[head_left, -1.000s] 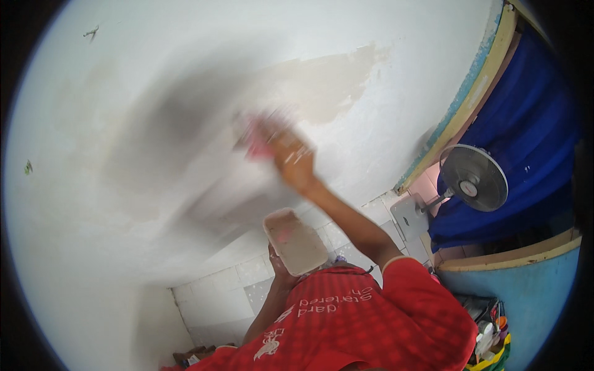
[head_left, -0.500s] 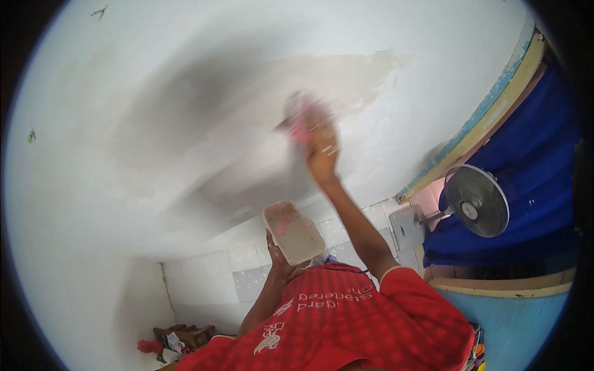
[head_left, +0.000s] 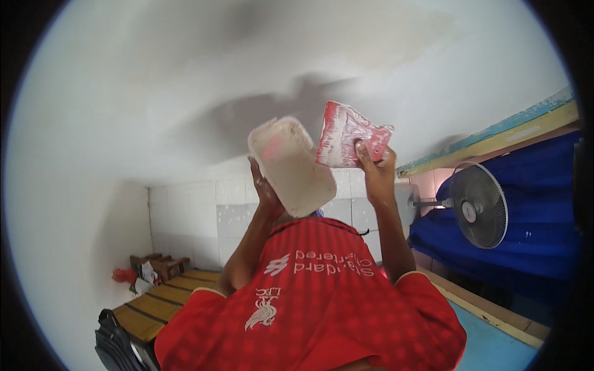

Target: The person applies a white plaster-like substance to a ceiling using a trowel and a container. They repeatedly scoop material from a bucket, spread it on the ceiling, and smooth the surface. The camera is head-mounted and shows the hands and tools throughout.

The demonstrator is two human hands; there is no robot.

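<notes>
My left hand (head_left: pixel 267 193) is wrapped round the side of a whitish, rounded rectangular plastic tub (head_left: pixel 296 175). Pale paste coats the tub's inside, with a pink patch showing near one end. In my right hand (head_left: pixel 378 170) is a red plastic putty scraper (head_left: pixel 341 135), smeared with white, its thumb pressed on the narrower end. The scraper's broad blade is beside the tub's right rim; whether they touch I cannot tell. Beyond both hands stands a white wall (head_left: pixel 204 74) with a faint beige patch at upper right.
To the right, a grey fan (head_left: pixel 479 205) stands before a blue curtain (head_left: pixel 532 204), under a yellow and light-blue beam (head_left: pixel 495 139). A slatted wooden bench (head_left: pixel 161 297) and a black bag (head_left: pixel 114 340) are at lower left. Grey and white tiles (head_left: pixel 238 226) line the lower wall.
My right hand has come down from the wall with the scraper, to beside the tub. My left hand has raised the tub. The view has shifted, showing more of the bench.
</notes>
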